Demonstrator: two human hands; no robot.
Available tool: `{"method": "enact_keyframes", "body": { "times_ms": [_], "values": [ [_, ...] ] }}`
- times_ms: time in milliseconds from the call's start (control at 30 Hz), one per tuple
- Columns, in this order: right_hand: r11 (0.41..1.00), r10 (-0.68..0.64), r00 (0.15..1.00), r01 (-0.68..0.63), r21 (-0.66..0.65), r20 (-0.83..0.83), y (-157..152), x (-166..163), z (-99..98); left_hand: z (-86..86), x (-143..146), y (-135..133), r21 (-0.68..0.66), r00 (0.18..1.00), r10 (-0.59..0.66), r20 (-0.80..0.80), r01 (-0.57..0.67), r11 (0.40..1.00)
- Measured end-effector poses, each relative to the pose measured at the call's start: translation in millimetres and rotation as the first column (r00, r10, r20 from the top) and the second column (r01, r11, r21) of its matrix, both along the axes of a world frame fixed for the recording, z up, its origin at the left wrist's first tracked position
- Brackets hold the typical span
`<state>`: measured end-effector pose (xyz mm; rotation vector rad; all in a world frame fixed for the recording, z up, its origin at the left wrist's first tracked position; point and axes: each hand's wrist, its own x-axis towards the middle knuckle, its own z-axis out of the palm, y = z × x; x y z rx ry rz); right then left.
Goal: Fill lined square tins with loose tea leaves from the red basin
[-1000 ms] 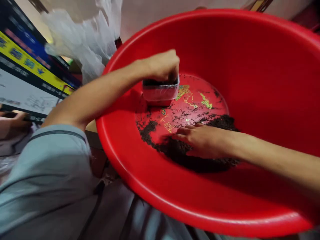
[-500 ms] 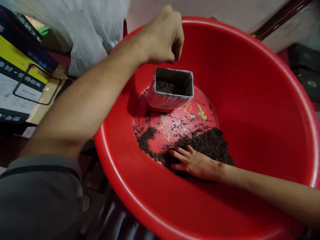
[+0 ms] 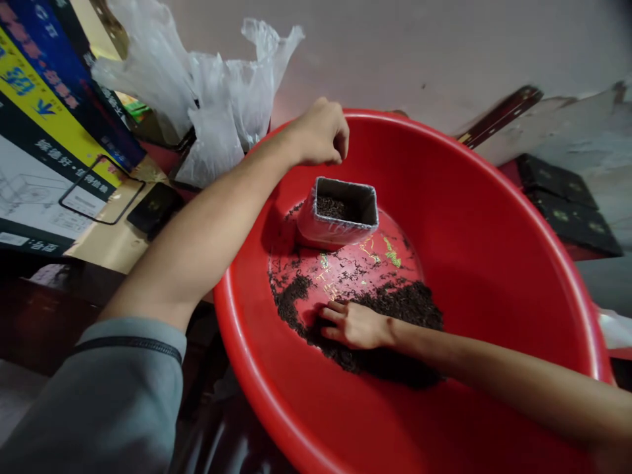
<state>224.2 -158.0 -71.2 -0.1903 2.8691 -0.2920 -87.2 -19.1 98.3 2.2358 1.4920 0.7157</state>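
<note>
A big red plastic basin point(image 3: 498, 263) fills the view. On its floor lies a heap of dark loose tea leaves point(image 3: 409, 303). A small square foil-lined box point(image 3: 336, 232) stands at the far side of the floor, partly filled with leaves. My left hand point(image 3: 318, 131) hovers just above and behind that box, its fingers curled closed; what they hold, if anything, is hidden. My right hand point(image 3: 358, 324) lies on the near-left edge of the heap, fingers stretched out and touching the leaves.
Crumpled clear plastic bags point(image 3: 212, 99) sit beyond the basin's left rim. A printed blue and yellow cardboard box point(image 3: 44, 131) and a flat black object point(image 3: 155, 207) lie at the left. Dark flat boxes point(image 3: 557, 197) are stacked at the right.
My left hand let go of the small box and rose above it, fingers curling closed. My right hand slid left along the heap. The camera pulled back and up.
</note>
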Motion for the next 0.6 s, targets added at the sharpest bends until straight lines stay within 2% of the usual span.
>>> {"method": "enact_keyframes", "body": {
  "times_ms": [67,133,233,333,400,500,600],
  "values": [
    [0.998,-0.038,0.998,0.035,-0.057,-0.054,2,-20,3.6,-4.9,-2,2,-0.02,1.0,0.021,0.0,-0.021,1.0],
    [0.987,-0.094,0.984,0.073,-0.141,-0.151,6,-40,16.0,-9.9,-4,5,-0.03,0.999,0.031,-0.006,-0.031,0.999],
    [0.952,-0.22,0.912,0.122,-0.281,-0.347,22,-67,53.3,-14.6,-5,8,-0.038,1.0,0.015,0.001,-0.015,0.999],
    [0.937,-0.301,0.758,0.125,-0.325,-0.578,55,-83,98.0,-13.1,-4,6,-0.057,1.0,0.01,-0.009,-0.01,0.998],
    [0.93,-0.363,0.619,0.202,-0.305,-0.696,83,-90,119.5,-8.6,-1,1,-0.08,0.999,0.017,-0.039,-0.02,0.997],
    [0.897,-0.431,0.458,0.312,-0.314,-0.777,120,-94,132.3,0.5,4,-9,-0.163,0.995,-0.01,-0.1,-0.006,0.987],
    [0.871,-0.474,0.421,0.354,-0.342,-0.773,141,-96,129.5,7.2,8,-18,-0.274,0.988,-0.052,-0.143,0.011,0.962]
  ]
}}
